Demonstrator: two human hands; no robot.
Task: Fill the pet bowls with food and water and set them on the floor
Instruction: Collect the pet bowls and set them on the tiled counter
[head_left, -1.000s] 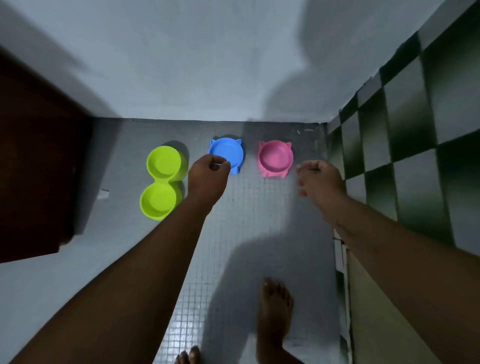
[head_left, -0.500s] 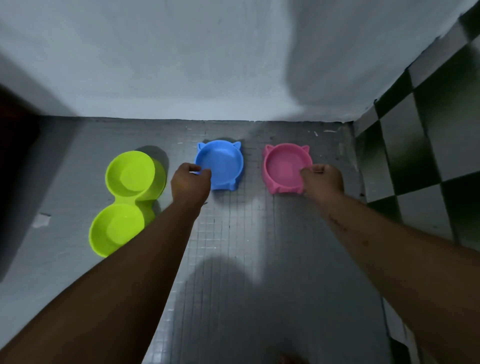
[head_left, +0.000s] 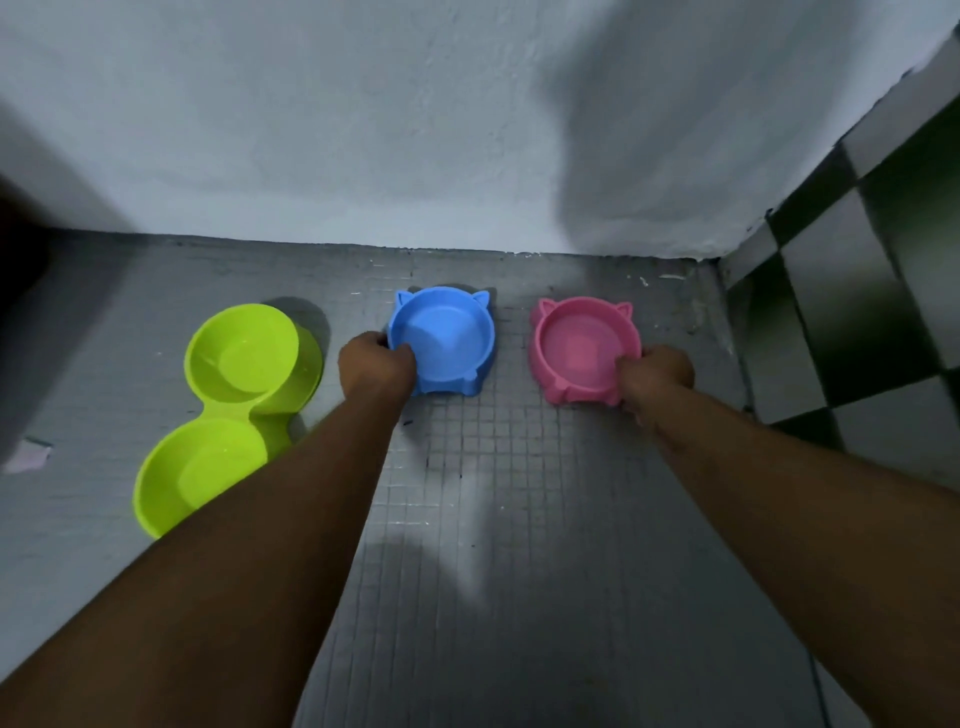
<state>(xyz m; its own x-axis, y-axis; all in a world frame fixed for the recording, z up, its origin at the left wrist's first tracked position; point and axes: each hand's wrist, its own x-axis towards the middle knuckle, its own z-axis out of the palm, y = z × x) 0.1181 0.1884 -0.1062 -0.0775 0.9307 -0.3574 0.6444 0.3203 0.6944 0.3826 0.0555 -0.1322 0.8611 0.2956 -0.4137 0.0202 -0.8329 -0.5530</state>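
Note:
Three empty pet bowls sit on the grey tiled floor near the wall. A blue bowl (head_left: 447, 338) with cat ears is in the middle, and my left hand (head_left: 375, 366) grips its near left rim, thumb inside. To its right is a pink eared bowl (head_left: 582, 348); my right hand (head_left: 655, 375) grips its near right rim. On the left lies a lime green double bowl (head_left: 228, 410), untouched, its near end partly hidden by my left forearm.
A pale plaster wall (head_left: 415, 130) rises just behind the bowls. A black-and-white checkered tiled wall (head_left: 872, 291) closes the right side. A dark shape (head_left: 21, 249) stands at the far left, with a scrap of paper (head_left: 28, 457) on the floor below it.
The view has come down closer to the floor. Both hands have reached forward and closed on the rims, left on the blue bowl and right on the pink one.

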